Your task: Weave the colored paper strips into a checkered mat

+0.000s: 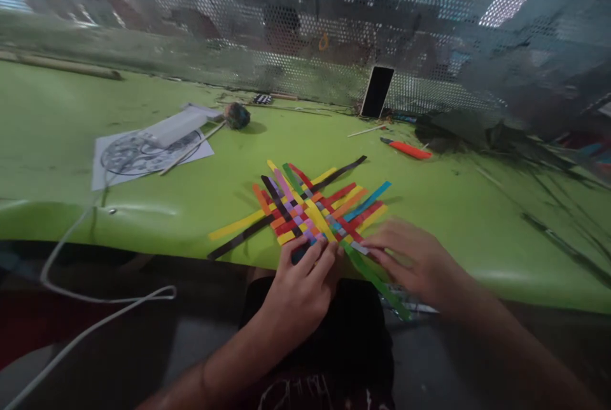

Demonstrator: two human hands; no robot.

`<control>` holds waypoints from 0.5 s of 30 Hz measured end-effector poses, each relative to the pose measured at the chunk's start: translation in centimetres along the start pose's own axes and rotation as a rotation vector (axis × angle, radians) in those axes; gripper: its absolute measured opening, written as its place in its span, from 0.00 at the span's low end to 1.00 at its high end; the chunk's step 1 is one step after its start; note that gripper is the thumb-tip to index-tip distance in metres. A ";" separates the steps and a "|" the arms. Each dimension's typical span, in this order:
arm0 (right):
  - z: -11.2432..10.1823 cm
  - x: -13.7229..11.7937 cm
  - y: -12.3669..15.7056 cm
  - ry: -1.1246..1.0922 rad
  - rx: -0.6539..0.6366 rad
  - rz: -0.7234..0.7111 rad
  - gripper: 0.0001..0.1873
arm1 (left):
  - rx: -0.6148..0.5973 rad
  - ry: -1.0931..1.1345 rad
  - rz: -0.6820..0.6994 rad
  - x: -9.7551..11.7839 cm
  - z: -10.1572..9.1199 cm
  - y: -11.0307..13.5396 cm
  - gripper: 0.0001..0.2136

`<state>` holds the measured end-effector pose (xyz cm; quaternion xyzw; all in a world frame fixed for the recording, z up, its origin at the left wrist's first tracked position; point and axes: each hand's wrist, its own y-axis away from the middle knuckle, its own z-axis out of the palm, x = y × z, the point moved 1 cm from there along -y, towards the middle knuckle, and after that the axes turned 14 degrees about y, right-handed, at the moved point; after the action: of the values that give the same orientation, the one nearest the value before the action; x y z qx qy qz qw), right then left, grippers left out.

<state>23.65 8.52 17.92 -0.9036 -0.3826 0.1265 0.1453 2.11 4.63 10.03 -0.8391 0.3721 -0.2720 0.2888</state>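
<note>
A mat of woven paper strips in yellow, red, orange, black, purple, green and blue lies near the front edge of the green table. My left hand rests its fingertips on the mat's near edge, fingers spread and pressing down. My right hand, blurred, touches the near right corner of the mat beside a long green strip that hangs over the table edge. Whether either hand pinches a strip is unclear.
A printed sheet with a round pattern, a stick and a small ball of yarn lie at the left. A phone leans on the perforated screen behind. An orange cutter lies at the right. A white cable hangs off the left front edge.
</note>
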 end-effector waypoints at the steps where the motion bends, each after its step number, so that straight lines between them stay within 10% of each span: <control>1: 0.2 -0.9 0.7 0.039 0.022 -0.010 0.10 | -0.018 -0.019 0.008 0.1 -0.1 0.0 0.13; 15: 5.1 -11.6 3.8 -0.113 0.347 0.298 0.25 | -0.040 0.035 0.019 -0.1 -0.4 0.3 0.15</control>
<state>16.63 -1.60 13.16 -0.9030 -0.2249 0.2608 0.2568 1.64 4.44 10.03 -0.8363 0.3904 -0.2762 0.2682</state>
